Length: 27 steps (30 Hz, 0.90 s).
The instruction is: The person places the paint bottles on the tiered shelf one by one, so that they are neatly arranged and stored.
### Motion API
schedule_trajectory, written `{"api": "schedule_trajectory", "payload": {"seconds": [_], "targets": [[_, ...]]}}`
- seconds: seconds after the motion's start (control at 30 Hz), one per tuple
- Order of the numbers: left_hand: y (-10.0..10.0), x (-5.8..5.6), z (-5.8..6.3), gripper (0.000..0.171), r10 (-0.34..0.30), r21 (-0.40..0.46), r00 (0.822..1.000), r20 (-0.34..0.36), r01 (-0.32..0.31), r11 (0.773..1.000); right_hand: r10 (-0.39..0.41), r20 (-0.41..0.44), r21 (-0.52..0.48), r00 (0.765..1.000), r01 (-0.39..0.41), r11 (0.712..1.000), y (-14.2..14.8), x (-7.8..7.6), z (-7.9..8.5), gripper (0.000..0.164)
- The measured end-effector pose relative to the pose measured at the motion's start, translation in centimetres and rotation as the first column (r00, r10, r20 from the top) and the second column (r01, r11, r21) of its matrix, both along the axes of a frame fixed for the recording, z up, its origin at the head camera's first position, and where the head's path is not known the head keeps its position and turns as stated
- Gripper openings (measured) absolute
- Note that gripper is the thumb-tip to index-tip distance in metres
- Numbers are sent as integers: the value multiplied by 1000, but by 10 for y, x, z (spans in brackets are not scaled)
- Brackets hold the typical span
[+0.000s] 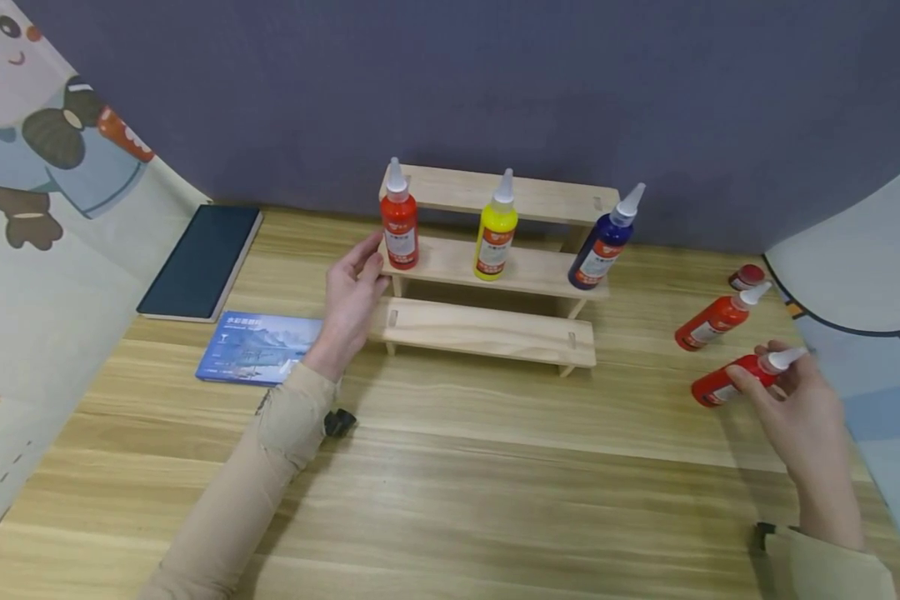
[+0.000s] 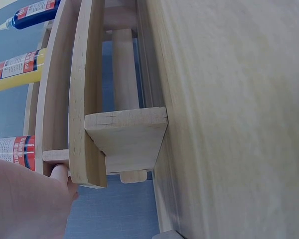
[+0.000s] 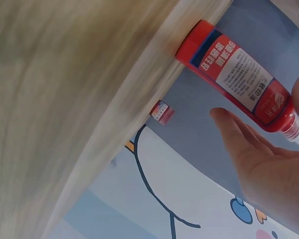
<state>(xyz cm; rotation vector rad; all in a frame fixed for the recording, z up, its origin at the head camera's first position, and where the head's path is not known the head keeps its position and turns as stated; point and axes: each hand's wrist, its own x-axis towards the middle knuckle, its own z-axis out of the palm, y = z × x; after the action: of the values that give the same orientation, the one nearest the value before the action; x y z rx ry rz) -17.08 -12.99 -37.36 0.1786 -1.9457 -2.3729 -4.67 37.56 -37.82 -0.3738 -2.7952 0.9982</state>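
Note:
A three-tier wooden stand (image 1: 487, 327) sits near the back of the table, with a red bottle (image 1: 400, 229), a yellow bottle (image 1: 497, 233) and a dark blue bottle (image 1: 602, 250) on its middle tier. My left hand (image 1: 352, 300) grips the left end of that tier, beside the red bottle; its thumb (image 2: 61, 173) touches the wood. On the right, my right hand (image 1: 802, 408) surrounds a nearer red bottle (image 3: 234, 74), thumb by the neck and fingers apart from its side in the right wrist view. Another red bottle (image 1: 712, 322) stands just behind.
A small red-lidded jar (image 1: 747, 277) stands at the back right. At the left lie a dark notebook (image 1: 201, 262) and a blue box with a mountain picture (image 1: 258, 346), partly behind my left wrist. Dark blue cloth (image 1: 450, 83) hangs behind the table.

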Motion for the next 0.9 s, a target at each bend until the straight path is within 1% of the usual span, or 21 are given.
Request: {"api": "schedule_trajectory", "payload": {"seconds": [0.13,0.3,0.43,0.53,0.7,0.9], "targets": [[1,0,0,46,1,7,1000,-8,-1,1000,5,-15,22,1000,-5,1000,0,0,-1,66],[1,0,0,46,0,4,1000,-8,0,1000,23,-31,23,999,-22,999,1,1,-2,64],[1,-1,0,46,-3,2,1000,-11,3,1000,42,-61,17,997,-41,999,3,3,-4,58],[1,-1,0,46,-5,-2,1000,-13,5,1000,41,-76,26,996,-39,999,4,5,-5,53],[1,0,0,46,-7,-5,1000,-14,7,1000,26,-63,39,998,-23,999,4,5,-6,55],[0,1,0,46,-4,4,1000,-13,4,1000,24,-64,58,998,-20,998,2,4,-5,51]]}}
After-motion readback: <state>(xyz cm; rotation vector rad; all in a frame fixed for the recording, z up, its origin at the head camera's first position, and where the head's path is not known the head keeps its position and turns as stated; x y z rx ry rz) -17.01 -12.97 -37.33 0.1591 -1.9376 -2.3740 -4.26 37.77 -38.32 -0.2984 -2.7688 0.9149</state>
